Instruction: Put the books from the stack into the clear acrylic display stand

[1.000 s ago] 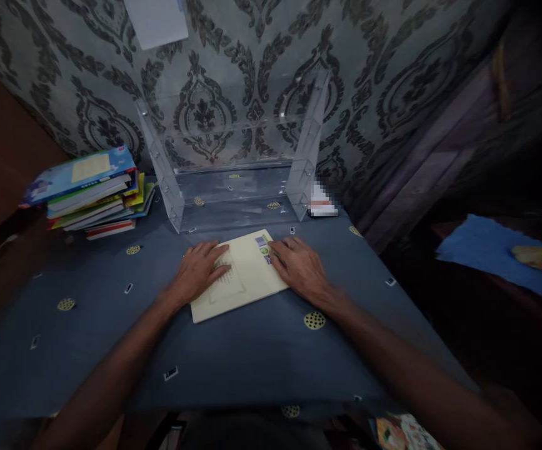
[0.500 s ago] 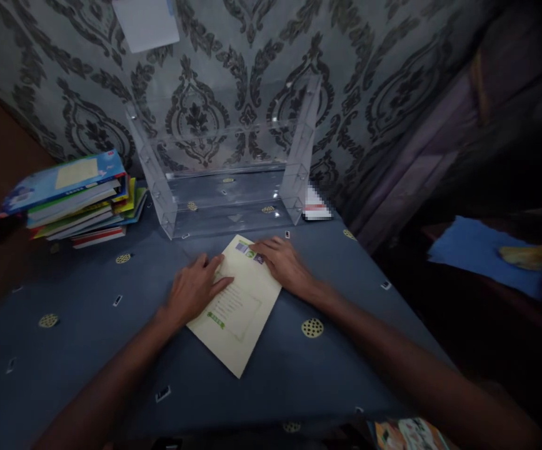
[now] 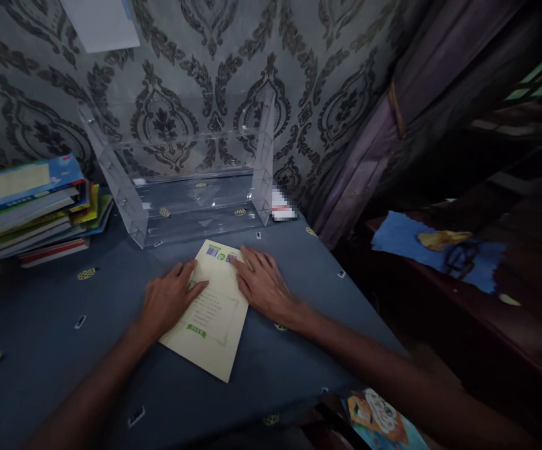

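Observation:
A thin cream book [image 3: 205, 354] lies flat on the patterned blue-grey tablecloth, turned slightly askew. Its upturned cover carries a barcode, green marks and a framed block of small print. Along its left edge rests my left hand [image 3: 167, 301], with thumb and forefinger apart on the cover. My right hand [image 3: 265, 282] lies over the upper right edge, fingers stretched out and fingertips beside the printed codes. Neither hand is wrapped round the book. Just behind it stands a clear acrylic rack [image 3: 130, 209] with upright side panels.
A stack of books [image 3: 31, 206] sits at the left. A small white item [image 3: 282, 206], blurred out, lies right of the rack. Patterned wallpaper backs the table, with a tied curtain [image 3: 369, 162] at the right. Beyond the table's right edge a blue cloth [image 3: 392, 240] bears several things.
The view has swung right, so the table's things sit further left. My right hand has slid down a little along the book's right edge; the book is turned slightly.

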`<state>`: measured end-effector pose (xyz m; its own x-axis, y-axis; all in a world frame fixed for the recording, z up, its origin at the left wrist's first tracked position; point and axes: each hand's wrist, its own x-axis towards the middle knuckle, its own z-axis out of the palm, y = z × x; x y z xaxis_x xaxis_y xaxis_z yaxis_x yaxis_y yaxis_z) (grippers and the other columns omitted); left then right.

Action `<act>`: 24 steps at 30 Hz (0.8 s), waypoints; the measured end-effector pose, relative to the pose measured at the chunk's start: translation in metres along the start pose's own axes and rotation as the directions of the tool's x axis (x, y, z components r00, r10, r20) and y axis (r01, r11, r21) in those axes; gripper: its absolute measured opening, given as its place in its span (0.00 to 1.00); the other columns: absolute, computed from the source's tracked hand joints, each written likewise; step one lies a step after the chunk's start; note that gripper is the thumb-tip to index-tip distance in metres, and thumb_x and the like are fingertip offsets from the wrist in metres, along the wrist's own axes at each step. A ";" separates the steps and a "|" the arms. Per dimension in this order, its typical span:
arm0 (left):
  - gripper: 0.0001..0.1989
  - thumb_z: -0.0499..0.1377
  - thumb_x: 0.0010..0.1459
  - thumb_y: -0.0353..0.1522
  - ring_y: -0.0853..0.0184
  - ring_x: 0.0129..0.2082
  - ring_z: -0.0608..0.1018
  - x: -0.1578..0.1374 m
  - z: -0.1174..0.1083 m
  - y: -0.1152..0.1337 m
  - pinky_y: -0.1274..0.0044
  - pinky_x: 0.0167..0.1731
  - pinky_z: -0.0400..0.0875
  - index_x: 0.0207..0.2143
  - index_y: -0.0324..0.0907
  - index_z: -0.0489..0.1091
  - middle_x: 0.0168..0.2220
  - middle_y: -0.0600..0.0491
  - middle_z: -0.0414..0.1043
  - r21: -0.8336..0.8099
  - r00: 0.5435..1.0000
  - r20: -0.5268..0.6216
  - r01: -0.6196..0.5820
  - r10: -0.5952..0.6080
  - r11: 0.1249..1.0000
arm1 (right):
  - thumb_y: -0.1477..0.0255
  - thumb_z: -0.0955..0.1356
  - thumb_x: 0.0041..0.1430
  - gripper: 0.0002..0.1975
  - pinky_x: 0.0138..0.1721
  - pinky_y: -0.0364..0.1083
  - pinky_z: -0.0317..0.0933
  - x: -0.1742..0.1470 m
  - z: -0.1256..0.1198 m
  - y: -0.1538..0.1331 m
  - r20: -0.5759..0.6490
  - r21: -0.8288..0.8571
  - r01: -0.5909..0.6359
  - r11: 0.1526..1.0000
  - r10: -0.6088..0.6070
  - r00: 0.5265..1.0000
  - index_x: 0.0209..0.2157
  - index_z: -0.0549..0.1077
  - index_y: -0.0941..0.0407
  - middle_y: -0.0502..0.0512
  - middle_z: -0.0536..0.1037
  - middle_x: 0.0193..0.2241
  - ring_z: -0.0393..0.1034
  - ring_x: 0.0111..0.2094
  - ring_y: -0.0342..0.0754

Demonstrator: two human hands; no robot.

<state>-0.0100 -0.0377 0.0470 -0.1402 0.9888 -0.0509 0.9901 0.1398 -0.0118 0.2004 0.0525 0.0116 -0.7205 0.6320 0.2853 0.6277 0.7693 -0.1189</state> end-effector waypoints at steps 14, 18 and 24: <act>0.23 0.50 0.71 0.43 0.54 0.43 0.82 0.003 0.003 -0.001 0.69 0.37 0.74 0.62 0.45 0.65 0.54 0.44 0.76 -0.022 0.999 -0.023 0.047 -0.048 0.999 | 0.78 0.62 0.67 0.27 0.67 0.68 0.53 -0.015 0.010 -0.003 0.102 0.203 0.115 0.972 -0.138 0.985 0.66 0.63 0.59 0.68 0.60 0.68 0.42 0.72 0.68; 0.24 0.50 0.70 0.44 0.52 0.40 0.84 0.004 0.001 -0.003 0.69 0.35 0.74 0.64 0.44 0.63 0.47 0.44 0.80 -0.003 0.996 0.005 0.091 -0.091 0.996 | 0.78 0.63 0.67 0.25 0.69 0.66 0.50 0.005 0.012 0.015 0.099 0.300 0.198 0.933 -0.237 0.966 0.65 0.65 0.60 0.67 0.62 0.67 0.41 0.73 0.64; 0.25 0.46 0.72 0.43 0.50 0.38 0.84 0.006 -0.001 -0.004 0.68 0.36 0.73 0.64 0.40 0.62 0.36 0.44 0.82 0.015 0.992 0.044 0.120 -0.121 0.993 | 0.76 0.61 0.69 0.21 0.69 0.63 0.52 0.028 0.023 0.033 -0.008 0.361 0.305 0.882 -0.323 0.946 0.61 0.70 0.58 0.64 0.66 0.66 0.45 0.72 0.56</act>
<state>-0.0151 -0.0327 0.0480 -0.2591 0.9613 -0.0933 0.9658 0.2572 -0.0323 0.1939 0.0981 -0.0062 -0.8824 0.3484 0.3163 0.2277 0.9044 -0.3609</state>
